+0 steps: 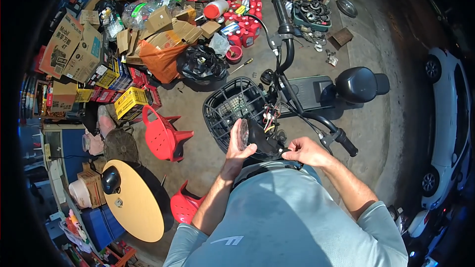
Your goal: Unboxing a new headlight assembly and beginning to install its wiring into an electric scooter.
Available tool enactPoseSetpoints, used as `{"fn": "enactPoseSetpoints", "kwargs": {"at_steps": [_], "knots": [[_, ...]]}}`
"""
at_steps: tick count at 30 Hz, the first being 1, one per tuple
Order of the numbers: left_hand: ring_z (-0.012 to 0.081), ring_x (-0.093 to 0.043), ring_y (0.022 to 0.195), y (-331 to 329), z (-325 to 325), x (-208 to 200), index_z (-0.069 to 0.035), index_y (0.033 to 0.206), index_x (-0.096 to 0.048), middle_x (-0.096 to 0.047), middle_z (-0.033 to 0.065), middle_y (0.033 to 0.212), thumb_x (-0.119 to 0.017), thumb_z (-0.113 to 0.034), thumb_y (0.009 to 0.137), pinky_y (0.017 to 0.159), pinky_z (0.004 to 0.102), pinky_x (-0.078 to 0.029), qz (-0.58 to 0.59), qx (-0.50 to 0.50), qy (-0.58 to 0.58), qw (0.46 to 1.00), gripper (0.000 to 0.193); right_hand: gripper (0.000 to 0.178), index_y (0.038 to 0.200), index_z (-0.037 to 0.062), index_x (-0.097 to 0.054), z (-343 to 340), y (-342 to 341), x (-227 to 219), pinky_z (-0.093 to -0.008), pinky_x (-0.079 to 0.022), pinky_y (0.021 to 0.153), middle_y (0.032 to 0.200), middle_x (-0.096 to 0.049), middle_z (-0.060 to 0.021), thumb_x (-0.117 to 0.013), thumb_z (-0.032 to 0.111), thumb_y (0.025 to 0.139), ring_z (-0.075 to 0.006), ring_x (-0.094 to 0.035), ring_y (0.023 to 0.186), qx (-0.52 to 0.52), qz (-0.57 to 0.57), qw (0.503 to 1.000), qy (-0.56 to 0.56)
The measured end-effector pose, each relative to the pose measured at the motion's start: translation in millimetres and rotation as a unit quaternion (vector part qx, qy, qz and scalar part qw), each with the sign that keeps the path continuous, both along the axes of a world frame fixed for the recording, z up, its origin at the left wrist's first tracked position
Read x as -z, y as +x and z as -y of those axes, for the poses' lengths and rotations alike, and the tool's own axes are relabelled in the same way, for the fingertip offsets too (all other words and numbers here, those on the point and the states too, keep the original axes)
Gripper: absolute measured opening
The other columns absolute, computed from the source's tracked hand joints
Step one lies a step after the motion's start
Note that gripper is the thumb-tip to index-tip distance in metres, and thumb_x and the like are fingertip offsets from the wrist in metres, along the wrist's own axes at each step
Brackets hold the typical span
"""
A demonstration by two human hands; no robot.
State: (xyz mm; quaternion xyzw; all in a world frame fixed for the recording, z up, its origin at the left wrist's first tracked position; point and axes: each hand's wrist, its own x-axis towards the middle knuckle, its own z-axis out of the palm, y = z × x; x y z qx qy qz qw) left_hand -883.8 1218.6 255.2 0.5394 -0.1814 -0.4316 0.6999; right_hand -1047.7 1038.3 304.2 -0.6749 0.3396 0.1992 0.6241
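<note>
An electric scooter stands in front of me, its black handlebar [288,59] running from the far middle to the near right. My left hand [234,150] grips a headlight [259,138] with a clear round lens and black housing, close to my waist. At the other side of this housing, my right hand [308,152] is closed in a pinch; what sits between its fingertips is too small to make out. Just beyond the headlight, loose coloured wires [270,115] with white connectors hang out. The black wire basket [225,100] lies to their left.
Red plastic chairs [166,136] and a round wooden table [133,202] with a black helmet [111,180] stand at left. Cardboard boxes [74,49], a black bag [203,64] and red bottles [247,32] crowd the far left. A screwdriver [241,66] lies on the floor. A white car [448,128] is at right.
</note>
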Motion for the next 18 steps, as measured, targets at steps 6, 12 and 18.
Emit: {"fn": "enactPoseSetpoints", "kwargs": {"at_steps": [6, 12, 18], "knots": [[0.026, -0.016, 0.141, -3.8, -1.4, 11.6, -0.001, 0.147, -0.01, -0.02, 0.0176, 0.15, -0.08, -0.027, 0.07, 0.115, 0.038, -0.012, 0.008, 0.001, 0.005, 1.0, 0.107, 0.032, 0.076, 0.0028, -0.06, 0.1, 7.9, -28.0, -0.0404, -0.047, 0.064, 0.068, -0.062, -0.0135, -0.075, 0.031, 0.073, -0.0291, -0.062, 0.071, -0.125, -0.017, 0.974, -0.187], [0.0257, -0.017, 0.14, -7.7, 3.0, 5.6, 0.0, 0.146, -0.009, -0.019, 0.0175, 0.149, -0.082, -0.026, 0.068, 0.115, 0.0386, -0.013, -0.003, 0.001, 0.009, 1.0, 0.11, 0.027, 0.082, 0.0023, -0.061, -7.2, 7.7, -31.2, -0.0446, -0.05, 0.071, 0.076, -0.065, -0.0164, -0.072, 0.027, 0.076, -0.0352, -0.064, 0.08, -0.202, 0.005, 0.925, -0.323], [0.0232, -0.026, 0.135, -4.0, -4.4, 16.1, -0.002, 0.146, -0.011, -0.026, 0.0147, 0.145, -0.08, -0.027, 0.071, 0.11, 0.0367, -0.025, -0.007, 0.024, -0.016, 1.0, 0.105, 0.023, 0.082, 0.0012, -0.06, -10.1, 11.8, -41.7, -0.045, -0.051, 0.072, 0.079, -0.065, -0.0156, -0.068, 0.022, 0.077, -0.034, -0.065, 0.081, -0.232, -0.005, 0.909, -0.347]]}}
